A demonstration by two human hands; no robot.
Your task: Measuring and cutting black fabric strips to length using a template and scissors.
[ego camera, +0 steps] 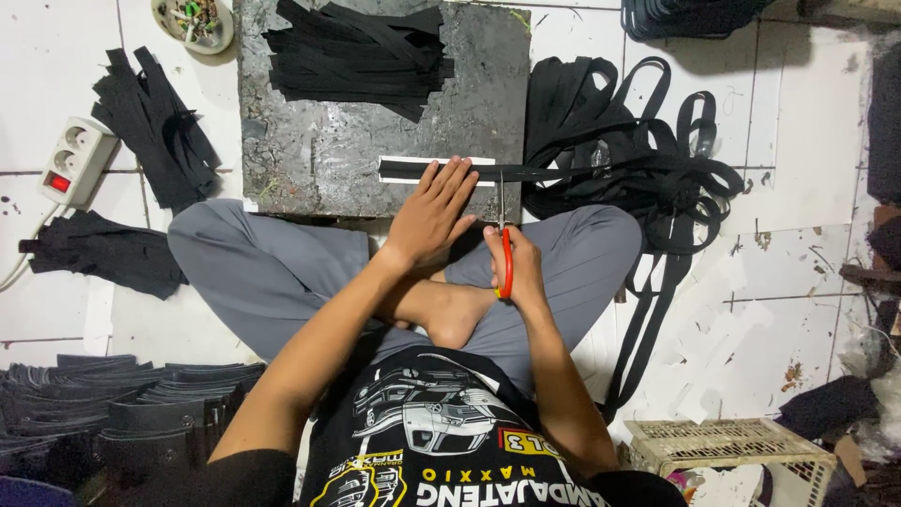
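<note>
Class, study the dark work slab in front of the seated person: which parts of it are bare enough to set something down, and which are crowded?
Free: the slab between the pile of cut strips and the white guide, left of the left hand. Crowded: the slab's far edge under that pile, and the near right corner, where the right hand works red-handled scissors on the black strap.

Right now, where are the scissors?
In the head view, right of centre: the red-handled scissors are in the right hand, blades at the black strap beside the left hand.
</note>
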